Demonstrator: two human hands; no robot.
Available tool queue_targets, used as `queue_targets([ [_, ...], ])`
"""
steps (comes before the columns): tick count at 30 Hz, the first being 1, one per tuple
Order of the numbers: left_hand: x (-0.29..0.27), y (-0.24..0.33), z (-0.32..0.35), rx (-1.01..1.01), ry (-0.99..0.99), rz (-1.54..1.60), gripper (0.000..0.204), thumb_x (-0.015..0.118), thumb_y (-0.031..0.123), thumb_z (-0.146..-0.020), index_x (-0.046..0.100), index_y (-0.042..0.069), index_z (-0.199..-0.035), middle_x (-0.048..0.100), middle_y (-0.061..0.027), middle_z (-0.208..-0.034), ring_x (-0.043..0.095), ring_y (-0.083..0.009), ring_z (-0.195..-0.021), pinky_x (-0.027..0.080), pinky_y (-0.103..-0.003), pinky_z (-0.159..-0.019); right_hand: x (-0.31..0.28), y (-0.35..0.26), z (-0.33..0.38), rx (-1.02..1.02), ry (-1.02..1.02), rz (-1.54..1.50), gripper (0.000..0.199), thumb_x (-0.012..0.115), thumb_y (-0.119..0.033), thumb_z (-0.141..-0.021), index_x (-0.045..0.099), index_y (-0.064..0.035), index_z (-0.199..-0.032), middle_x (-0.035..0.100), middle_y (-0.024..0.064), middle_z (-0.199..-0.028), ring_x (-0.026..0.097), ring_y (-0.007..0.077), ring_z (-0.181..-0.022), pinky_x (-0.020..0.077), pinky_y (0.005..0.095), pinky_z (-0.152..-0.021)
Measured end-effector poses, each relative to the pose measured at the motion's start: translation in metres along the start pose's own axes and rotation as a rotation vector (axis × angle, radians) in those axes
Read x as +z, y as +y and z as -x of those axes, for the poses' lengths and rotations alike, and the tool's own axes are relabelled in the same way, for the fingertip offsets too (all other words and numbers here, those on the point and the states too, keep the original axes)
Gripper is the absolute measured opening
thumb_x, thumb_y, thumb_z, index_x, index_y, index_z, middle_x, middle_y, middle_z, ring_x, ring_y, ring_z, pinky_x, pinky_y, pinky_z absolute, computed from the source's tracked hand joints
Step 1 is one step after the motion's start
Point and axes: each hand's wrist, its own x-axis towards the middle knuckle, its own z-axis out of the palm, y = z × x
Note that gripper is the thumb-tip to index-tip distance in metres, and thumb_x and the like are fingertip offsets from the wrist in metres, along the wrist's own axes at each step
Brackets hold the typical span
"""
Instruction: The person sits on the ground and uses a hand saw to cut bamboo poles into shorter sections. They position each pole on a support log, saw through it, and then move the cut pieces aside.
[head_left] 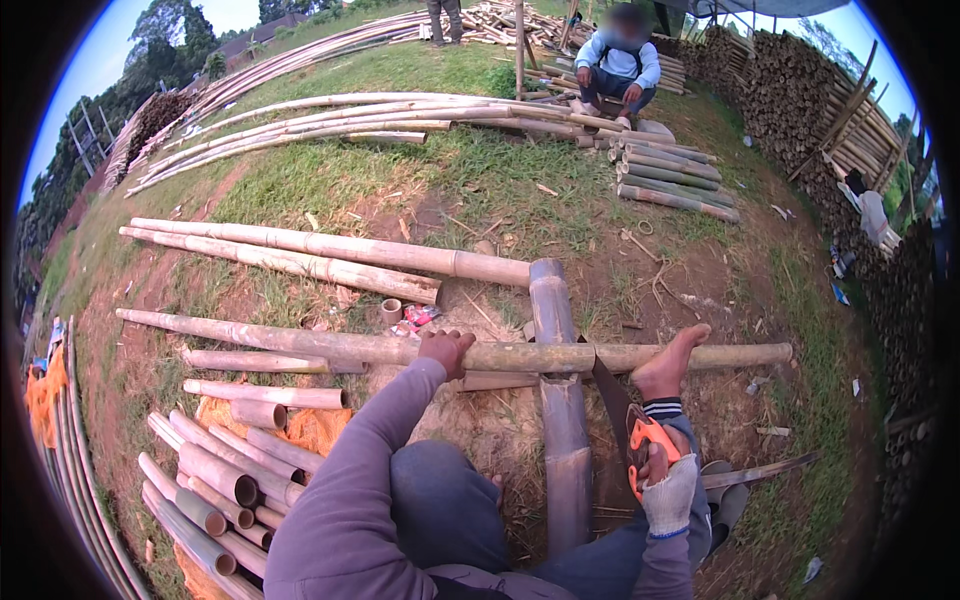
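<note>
A long bamboo pole (530, 357) lies crosswise in front of me, resting over a thick dark bamboo piece (566, 470) that runs away from me. My bare left hand (446, 351) is wrapped over the pole, left of that support. In a pale glove, my right hand (668, 490) is closed round the orange handle of a handsaw (612, 398). The saw's dark blade slants up to the pole just right of the support, its tip reaching the pole's far side. My bare foot (665, 372) presses on the pole, right of the blade.
Cut bamboo lengths (225, 490) lie heaped at left over orange sheeting (318, 428). Two poles (330, 245) lie beyond mine. A person (620, 70) squats behind short bamboo pieces (675, 180). A long flat strip (760, 470), its kind unclear, lies right of my leg.
</note>
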Motion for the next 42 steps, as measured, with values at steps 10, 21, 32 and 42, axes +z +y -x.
queue_targets([
  [10, 0.005, -0.003, -0.001, 0.010, 0.013, 0.018, 0.076, 0.088, 0.037, -0.074, 0.056, 0.025, -0.142, 0.069, -0.0079, -0.129, 0.066, -0.0350, -0.123, 0.046, -0.055, -0.103, 0.000, 0.009, 0.001, -0.031, -0.014, 0.009, 0.039, 0.060, -0.021, -0.109, 0.054, 0.0008, -0.140, 0.069, 0.0077, -0.101, 0.058, 0.0060, -0.062, 0.0506, 0.0224, -0.054],
  [21, 0.002, -0.001, 0.000, 0.010, 0.021, 0.010, 0.075, 0.089, 0.038, -0.073, 0.057, 0.025, -0.139, 0.071, -0.0085, -0.126, 0.067, -0.0348, -0.120, 0.047, -0.055, -0.101, 0.006, 0.000, 0.005, 0.021, -0.012, -0.048, 0.037, 0.060, -0.020, -0.109, 0.053, -0.0015, -0.141, 0.067, 0.0071, -0.102, 0.057, 0.0047, -0.062, 0.0503, 0.0211, -0.055],
  [32, 0.004, -0.001, -0.001, 0.015, 0.043, 0.017, 0.074, 0.090, 0.038, -0.072, 0.058, 0.024, -0.137, 0.070, -0.0083, -0.127, 0.067, -0.0348, -0.121, 0.047, -0.056, -0.101, 0.004, 0.006, 0.003, -0.021, -0.001, 0.017, 0.038, 0.060, -0.019, -0.109, 0.054, 0.0013, -0.140, 0.067, 0.0075, -0.103, 0.057, 0.0048, -0.063, 0.0489, 0.0211, -0.054],
  [42, 0.001, 0.000, 0.000, 0.020, 0.016, 0.029, 0.074, 0.089, 0.038, -0.074, 0.057, 0.024, -0.139, 0.070, -0.0087, -0.127, 0.066, -0.0354, -0.121, 0.046, -0.057, -0.102, 0.003, 0.002, 0.007, 0.003, -0.040, -0.036, 0.041, 0.061, -0.019, -0.107, 0.052, 0.0021, -0.141, 0.066, 0.0092, -0.107, 0.059, 0.0059, -0.067, 0.0496, 0.0220, -0.056],
])
